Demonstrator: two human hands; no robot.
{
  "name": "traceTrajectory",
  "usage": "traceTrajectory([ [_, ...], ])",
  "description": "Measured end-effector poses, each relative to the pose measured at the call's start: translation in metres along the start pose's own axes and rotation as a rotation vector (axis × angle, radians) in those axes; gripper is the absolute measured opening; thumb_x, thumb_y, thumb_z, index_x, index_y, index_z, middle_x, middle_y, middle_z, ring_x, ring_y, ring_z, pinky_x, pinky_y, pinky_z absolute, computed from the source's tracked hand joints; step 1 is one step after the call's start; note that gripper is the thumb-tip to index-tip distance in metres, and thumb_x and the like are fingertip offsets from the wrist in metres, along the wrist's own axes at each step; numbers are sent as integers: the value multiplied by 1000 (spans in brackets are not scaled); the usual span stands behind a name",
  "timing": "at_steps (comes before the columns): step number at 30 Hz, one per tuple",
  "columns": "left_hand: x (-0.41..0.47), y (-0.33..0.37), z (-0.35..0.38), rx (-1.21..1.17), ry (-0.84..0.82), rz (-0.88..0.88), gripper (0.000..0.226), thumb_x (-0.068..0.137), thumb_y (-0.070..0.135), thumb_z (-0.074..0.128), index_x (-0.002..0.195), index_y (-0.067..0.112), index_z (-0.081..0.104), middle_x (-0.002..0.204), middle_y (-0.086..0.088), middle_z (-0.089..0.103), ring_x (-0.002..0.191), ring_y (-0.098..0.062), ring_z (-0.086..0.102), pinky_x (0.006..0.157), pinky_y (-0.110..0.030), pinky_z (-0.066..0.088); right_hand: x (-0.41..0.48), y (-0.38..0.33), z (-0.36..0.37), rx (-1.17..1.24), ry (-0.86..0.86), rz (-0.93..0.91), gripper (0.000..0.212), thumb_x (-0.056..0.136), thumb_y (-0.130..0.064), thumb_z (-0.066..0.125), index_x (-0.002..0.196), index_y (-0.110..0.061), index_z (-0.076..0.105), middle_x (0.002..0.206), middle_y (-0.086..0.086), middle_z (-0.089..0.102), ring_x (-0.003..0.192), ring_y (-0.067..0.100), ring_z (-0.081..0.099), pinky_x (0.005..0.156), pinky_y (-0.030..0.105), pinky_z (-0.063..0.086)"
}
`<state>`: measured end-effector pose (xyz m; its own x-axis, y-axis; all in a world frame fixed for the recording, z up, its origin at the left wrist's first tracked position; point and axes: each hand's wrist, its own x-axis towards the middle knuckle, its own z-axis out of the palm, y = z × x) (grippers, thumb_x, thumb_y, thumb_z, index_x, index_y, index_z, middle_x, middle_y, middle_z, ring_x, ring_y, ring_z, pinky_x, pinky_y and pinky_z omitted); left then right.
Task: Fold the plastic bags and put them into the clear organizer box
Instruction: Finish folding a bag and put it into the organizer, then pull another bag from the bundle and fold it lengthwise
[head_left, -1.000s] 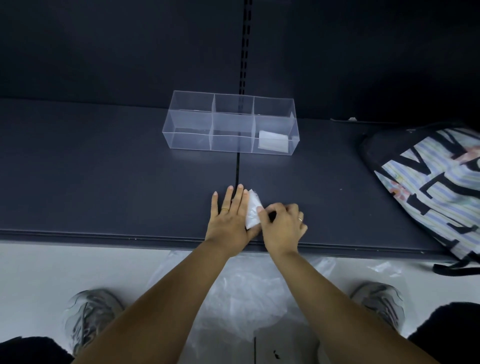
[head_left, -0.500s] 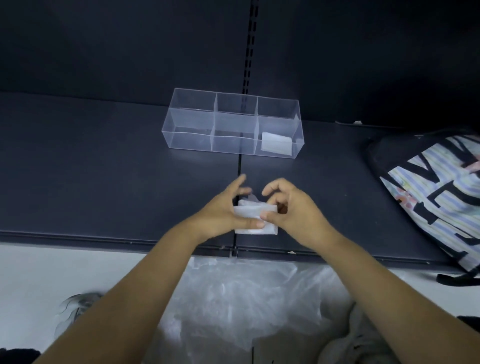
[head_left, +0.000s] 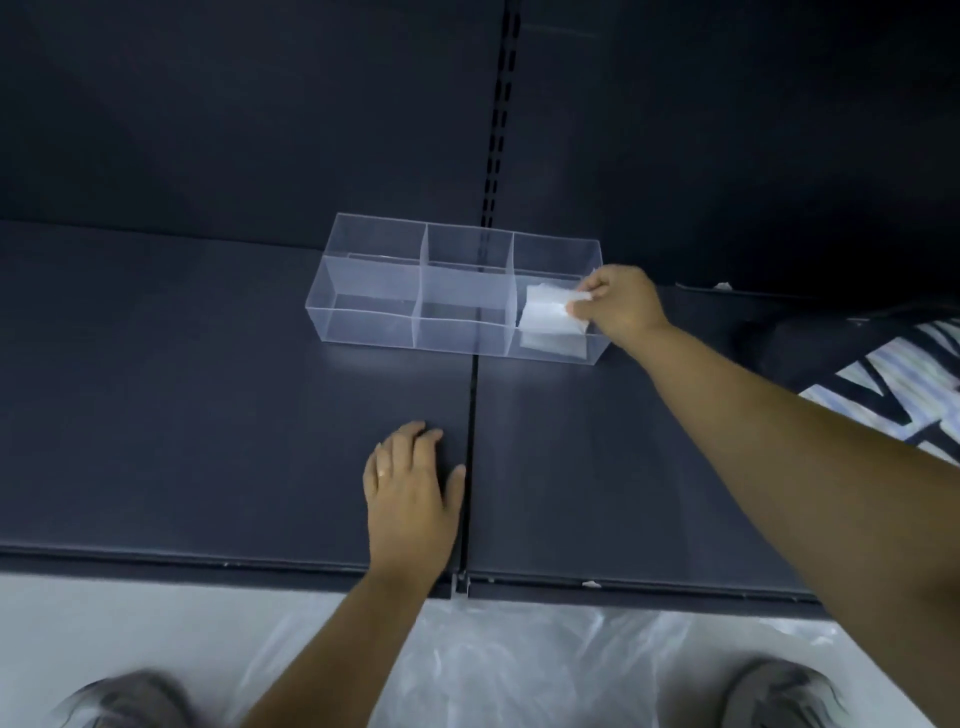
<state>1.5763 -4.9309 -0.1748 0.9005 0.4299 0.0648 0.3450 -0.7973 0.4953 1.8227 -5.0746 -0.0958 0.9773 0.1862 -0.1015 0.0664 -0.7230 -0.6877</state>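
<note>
Our right hand (head_left: 621, 306) holds a folded plastic bag (head_left: 548, 312), fingers (head_left: 592, 288) clamped on its edge, in the right compartment of the clear organizer box (head_left: 374, 291), over a second folded bag (head_left: 550, 344). Our left hand (head_left: 410, 483) rests on the shelf (head_left: 182, 415), fingers relaxed, holding nothing.

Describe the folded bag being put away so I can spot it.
On the dark shelf stands a clear organizer box with three compartments in a row. The folded bag is the white square at its rightmost compartment, pinched by the right hand; the other two compartments hold nothing.
</note>
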Motion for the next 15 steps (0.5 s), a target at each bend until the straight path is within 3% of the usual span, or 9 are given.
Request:
traceTrajectory([
  [3,-5,-4,11,159,35,81,40,91,30,58,125,9,58,134,-10,55,130,-30,47,112,-48,30,9,-2,11,-369,-5,-79,12,81,-12,68,92,-12,66,97,8,67,90,26,62,71,31,51],
  [6,-4,-3,11,209,33,74,40,95,32,51,128,10,57,137,-10,53,132,-29,45,112,-48,30,8,-5,17,-616,16,-136,17,82,-10,64,99,-9,61,101,11,64,87,30,61,65,30,44],
  [10,-4,-3,9,230,22,78,47,93,37,39,127,10,58,137,-10,54,132,-29,46,112,-49,32,6,-1,14,-608,135,-241,19,81,-1,64,98,-4,57,102,15,58,86,33,60,69,34,42],
  [13,-4,-4,13,227,35,74,41,95,32,50,129,10,56,138,-10,54,132,-30,45,112,-50,31,4,2,13,-510,-52,-358,9,86,-6,59,91,-7,66,97,8,66,90,28,61,84,39,46],
  [15,-4,-5,14,231,35,77,41,95,32,49,129,10,56,138,-10,53,132,-30,45,112,-49,31,3,1,12,-522,-225,-323,23,96,-19,51,79,-13,64,84,4,65,86,26,59,78,35,44],
])
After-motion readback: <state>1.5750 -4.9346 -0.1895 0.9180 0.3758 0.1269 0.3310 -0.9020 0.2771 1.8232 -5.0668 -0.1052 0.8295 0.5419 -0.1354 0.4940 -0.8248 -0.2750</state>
